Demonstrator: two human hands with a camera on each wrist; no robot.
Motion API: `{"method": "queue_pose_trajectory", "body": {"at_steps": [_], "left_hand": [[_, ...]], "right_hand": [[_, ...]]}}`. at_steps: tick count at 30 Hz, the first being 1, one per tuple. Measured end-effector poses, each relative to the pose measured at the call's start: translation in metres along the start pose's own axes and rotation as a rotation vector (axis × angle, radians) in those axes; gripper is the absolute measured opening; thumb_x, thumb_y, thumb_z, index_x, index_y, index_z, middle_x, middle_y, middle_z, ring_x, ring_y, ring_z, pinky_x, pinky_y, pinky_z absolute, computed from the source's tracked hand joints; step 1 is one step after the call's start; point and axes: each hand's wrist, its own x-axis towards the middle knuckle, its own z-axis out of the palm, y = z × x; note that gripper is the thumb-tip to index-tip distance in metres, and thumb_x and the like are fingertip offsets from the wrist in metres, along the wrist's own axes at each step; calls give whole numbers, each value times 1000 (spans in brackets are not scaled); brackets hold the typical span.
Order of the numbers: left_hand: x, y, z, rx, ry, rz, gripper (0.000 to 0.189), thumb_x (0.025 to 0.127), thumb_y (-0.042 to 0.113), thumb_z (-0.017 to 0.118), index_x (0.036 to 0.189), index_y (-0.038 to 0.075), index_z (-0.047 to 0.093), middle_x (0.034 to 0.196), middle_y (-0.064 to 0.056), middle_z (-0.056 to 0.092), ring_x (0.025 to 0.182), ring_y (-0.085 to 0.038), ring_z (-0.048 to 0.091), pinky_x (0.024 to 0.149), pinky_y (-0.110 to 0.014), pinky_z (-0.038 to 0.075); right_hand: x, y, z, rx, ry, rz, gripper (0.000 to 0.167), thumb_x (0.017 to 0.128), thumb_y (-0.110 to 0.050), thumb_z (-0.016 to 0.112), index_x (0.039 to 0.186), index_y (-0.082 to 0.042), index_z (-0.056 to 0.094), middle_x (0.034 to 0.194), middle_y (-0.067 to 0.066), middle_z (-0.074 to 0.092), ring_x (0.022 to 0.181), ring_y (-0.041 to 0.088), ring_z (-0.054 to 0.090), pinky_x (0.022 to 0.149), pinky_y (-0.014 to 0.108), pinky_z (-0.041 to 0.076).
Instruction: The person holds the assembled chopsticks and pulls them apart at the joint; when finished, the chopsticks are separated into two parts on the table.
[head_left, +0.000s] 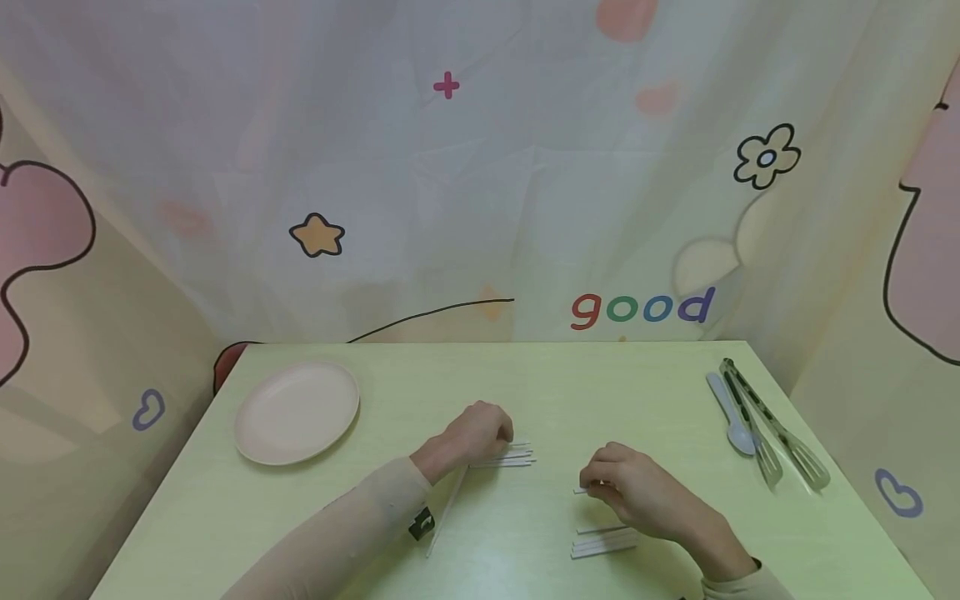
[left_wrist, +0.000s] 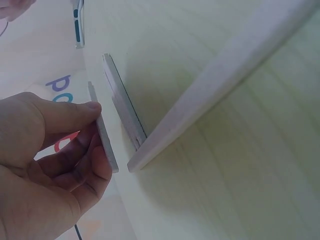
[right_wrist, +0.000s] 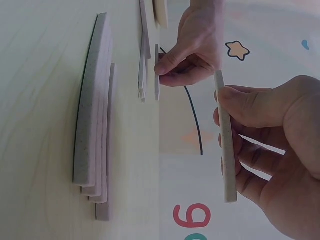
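My left hand pinches a thin whitish stick between thumb and fingers, close over the table. Beneath it several like sticks lie side by side, pointing left to right. One more stick slants toward me from the left end of that group. On the right, my right hand grips another stick along its length, raised off the table. Nearer to me than this hand lies a second group of sticks, roughly parallel, their right ends partly hidden by the hand in the head view.
A pale round plate sits at the back left of the light table. At the right edge lie a white spoon and metal tongs with slotted ends. A printed curtain hangs behind the table.
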Motion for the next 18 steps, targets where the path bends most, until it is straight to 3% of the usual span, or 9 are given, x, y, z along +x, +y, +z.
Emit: {"method": "queue_pose_trajectory", "body": {"at_steps": [18], "left_hand": [[-1,4,2,-25,-54,-42,9,86,5,69,90,8,77,87,-1,73,69,-5,56,62,-17,47]], "right_hand": [[-2,2,2,13,4,-7,17,80,0,74,85,-16,70,82,-14,61,77,1,53,65,16,47]]}}
